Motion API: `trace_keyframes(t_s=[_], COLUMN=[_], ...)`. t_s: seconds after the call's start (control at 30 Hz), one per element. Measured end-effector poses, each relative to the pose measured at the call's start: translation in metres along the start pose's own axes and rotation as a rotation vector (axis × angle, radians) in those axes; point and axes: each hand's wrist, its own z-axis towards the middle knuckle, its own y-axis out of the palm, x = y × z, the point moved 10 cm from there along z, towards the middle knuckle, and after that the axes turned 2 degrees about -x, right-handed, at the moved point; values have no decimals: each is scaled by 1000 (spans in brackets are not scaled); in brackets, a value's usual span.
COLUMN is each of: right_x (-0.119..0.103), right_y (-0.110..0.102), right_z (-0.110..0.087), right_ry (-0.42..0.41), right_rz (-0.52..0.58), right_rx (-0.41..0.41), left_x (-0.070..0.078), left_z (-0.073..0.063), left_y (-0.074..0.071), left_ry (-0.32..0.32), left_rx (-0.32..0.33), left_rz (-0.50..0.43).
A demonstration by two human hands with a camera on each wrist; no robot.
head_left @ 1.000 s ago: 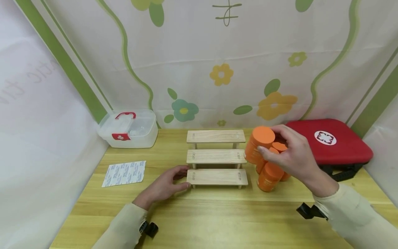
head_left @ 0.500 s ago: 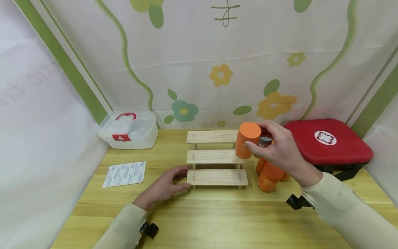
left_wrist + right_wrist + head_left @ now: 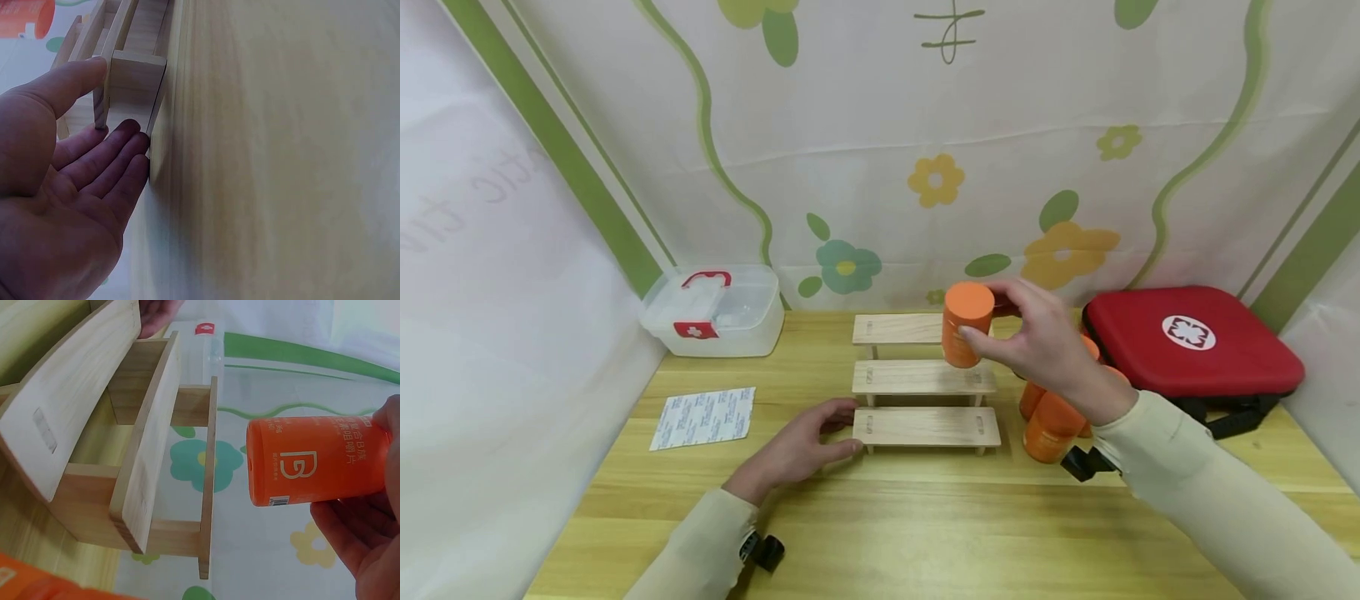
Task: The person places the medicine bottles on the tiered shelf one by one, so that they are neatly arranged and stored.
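Observation:
My right hand (image 3: 1037, 342) grips an orange pill bottle (image 3: 964, 333) near its orange cap and holds it raised over the upper steps of a three-step wooden rack (image 3: 925, 427). In the right wrist view the bottle (image 3: 312, 459) lies sideways in the picture, its white lettering and barcode showing, apart from the rack's top board. At the rack's left end, my left hand (image 3: 797, 446) holds the lowest board. In the left wrist view, its thumb and index fingertip (image 3: 97, 132) are at opposite edges of that board. The other left fingers reach toward the rack's end leg.
Several more orange bottles (image 3: 1047, 429) stand right of the rack, partly behind my right arm. A red first-aid case (image 3: 1225, 358) lies at the back right. At the left are a clear plastic first-aid box (image 3: 745, 321) and a printed foil sheet (image 3: 703, 418).
My right hand has carried the orange bottle leftward and slightly up, from above the other bottles to over the rack. My left hand stays at the rack's left end.

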Motion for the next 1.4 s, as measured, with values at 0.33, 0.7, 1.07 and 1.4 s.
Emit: trace_keyframes(t_s=[0.33,0.7,1.07,1.4], right_x=[4,5,5,10], right_y=[21,43,67,86], right_z=[17,34,44,58], right_ry=[56,93,165,255], right_rz=[-5,54,116,150], right_rx=[-45,-98,-160,-187], left_x=[-2,-2,-4,-4], left_z=[1,2,1,3], left_y=[-1,-1,-1,1], left_ry=[-5,-10,-13,1], left_rx=[4,1,-6,-8], left_rz=[8,5,-1,-4])
